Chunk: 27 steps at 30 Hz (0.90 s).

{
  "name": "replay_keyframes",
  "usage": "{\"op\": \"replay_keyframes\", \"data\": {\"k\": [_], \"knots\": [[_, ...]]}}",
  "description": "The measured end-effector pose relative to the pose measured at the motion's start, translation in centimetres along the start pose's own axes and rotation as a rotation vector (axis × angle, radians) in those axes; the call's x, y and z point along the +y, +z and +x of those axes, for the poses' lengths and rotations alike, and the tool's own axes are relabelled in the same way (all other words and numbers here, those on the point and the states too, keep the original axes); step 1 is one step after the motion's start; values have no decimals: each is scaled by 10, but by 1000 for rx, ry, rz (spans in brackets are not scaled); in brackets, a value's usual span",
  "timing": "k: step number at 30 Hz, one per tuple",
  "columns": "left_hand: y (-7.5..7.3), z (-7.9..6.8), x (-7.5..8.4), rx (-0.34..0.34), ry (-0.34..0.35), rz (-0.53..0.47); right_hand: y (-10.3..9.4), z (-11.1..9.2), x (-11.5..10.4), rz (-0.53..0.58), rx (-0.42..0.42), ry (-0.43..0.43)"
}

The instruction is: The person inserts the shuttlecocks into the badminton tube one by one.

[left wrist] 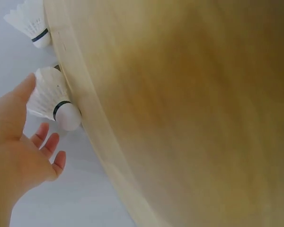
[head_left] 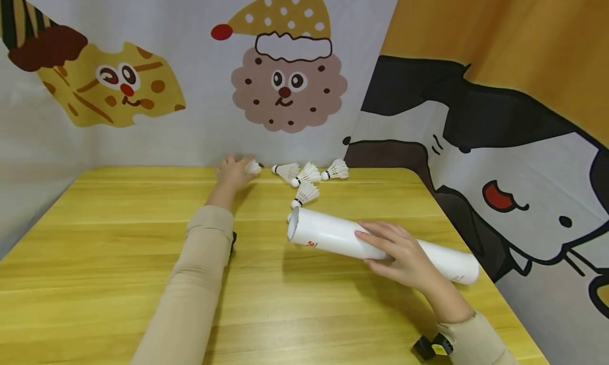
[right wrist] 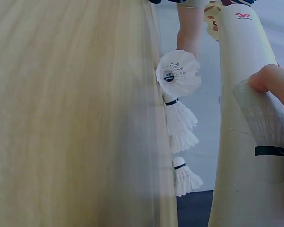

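I count one tube point(head_left: 333, 234) in my right hand point(head_left: 398, 253), one shuttlecock point(head_left: 253, 167) at my left hand point(head_left: 232, 174), four others point(head_left: 306, 174) right of it, and one white sliver point(head_left: 288, 217), too hidden to identify.

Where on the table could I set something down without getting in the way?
The widest bare patch lies between the left sleeve and the left edge of the table. Another is in front, between that sleeve and the right hand, on the near side of the white shuttlecock tube. The far edge is crowded: shuttlecocks cluster there, right of the left hand.
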State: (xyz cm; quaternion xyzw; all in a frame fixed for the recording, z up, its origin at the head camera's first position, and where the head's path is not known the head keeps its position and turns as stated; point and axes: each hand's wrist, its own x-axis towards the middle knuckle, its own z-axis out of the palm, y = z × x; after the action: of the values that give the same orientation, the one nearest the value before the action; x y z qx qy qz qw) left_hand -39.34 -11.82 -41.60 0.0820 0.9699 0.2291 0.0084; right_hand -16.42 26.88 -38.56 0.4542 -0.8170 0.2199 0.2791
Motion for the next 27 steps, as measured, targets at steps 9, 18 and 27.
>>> {"op": "replay_keyframes", "data": {"k": [9, 18, 27], "knots": [[0, 1, -3, 79, 9, 36, 1, 0, 0, -2, -14, -3], [-4, -4, -10, 124, 48, 100, 2, -1, -1, -9, -25, -2], [-8, -8, -17, 134, 59, 87, 3, -1, -1, -5, -29, -2]]}}
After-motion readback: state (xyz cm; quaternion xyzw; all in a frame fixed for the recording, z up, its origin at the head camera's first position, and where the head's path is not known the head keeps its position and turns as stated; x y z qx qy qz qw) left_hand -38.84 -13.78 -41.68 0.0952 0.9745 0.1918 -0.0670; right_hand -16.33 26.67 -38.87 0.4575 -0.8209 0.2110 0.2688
